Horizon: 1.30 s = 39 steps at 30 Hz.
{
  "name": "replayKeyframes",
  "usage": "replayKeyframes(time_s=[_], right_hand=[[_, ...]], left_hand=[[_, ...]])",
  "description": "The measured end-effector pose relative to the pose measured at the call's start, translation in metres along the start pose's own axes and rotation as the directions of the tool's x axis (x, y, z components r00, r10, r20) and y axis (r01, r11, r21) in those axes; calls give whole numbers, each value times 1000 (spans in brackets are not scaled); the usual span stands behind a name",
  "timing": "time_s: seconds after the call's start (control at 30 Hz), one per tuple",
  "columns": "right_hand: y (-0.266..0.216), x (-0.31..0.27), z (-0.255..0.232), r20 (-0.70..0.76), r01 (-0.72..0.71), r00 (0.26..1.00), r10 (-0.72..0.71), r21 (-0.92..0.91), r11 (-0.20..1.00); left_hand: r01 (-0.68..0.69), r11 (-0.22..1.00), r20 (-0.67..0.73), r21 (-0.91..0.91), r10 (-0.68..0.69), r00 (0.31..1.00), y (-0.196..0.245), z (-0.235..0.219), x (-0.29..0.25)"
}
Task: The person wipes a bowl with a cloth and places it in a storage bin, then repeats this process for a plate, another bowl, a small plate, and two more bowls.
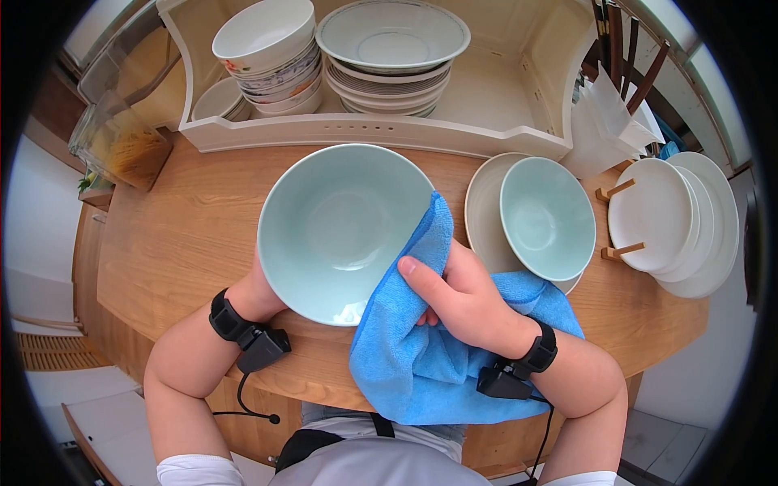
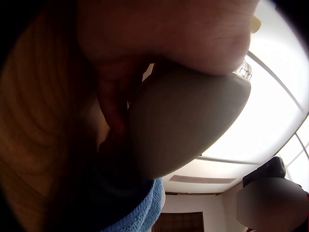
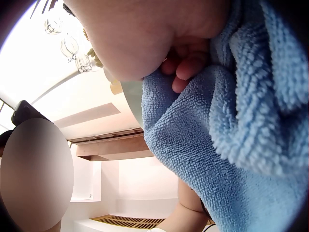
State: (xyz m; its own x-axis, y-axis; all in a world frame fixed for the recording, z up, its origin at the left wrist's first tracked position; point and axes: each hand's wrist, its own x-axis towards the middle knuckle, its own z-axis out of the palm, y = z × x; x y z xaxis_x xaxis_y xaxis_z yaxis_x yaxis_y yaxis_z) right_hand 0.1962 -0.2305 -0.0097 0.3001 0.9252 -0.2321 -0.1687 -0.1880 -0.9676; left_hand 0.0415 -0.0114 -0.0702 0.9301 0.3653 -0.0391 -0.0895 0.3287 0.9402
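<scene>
A large pale-green bowl (image 1: 336, 219) is held up over the front of the table, its inside facing the head camera. My left hand (image 1: 258, 293) grips it from below; most of the fingers are hidden behind the bowl in the head view. In the left wrist view, the fingers (image 2: 112, 104) bend in against the bowl's underside (image 2: 188, 116). My right hand (image 1: 468, 301) pinches a blue microfiber towel (image 1: 413, 348) at the bowl's right rim, thumb on top. Folds of the towel hang down past the table's front edge.
To the right, a smaller pale-green bowl (image 1: 548, 219) rests on a plate (image 1: 484, 206). White plates (image 1: 651, 215) stand in a wooden rack beyond it. A cream dish rack (image 1: 494, 89) at the back holds stacked bowls (image 1: 271, 49) and plates (image 1: 393, 40). Chopsticks (image 1: 624, 49) stand at the back right.
</scene>
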Motion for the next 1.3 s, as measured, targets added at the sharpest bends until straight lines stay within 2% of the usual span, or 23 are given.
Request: replayKeyframes(time_s=[0.53,0.83,1.3], right_hand=[[-2,-1,0,9,8,1000,-8,-13,1000],[1,0,0,8,21,1000,-21,-24,999],[-3,-1,1,7,15,1000,-15,-21,1000]], left_hand=[[6,999,17,46,-7,1000,1,-2,1],[40,998,-9,-55,-40,999,0,-2,2],[13,1000,15,14,-13,1000,2,-2,2]])
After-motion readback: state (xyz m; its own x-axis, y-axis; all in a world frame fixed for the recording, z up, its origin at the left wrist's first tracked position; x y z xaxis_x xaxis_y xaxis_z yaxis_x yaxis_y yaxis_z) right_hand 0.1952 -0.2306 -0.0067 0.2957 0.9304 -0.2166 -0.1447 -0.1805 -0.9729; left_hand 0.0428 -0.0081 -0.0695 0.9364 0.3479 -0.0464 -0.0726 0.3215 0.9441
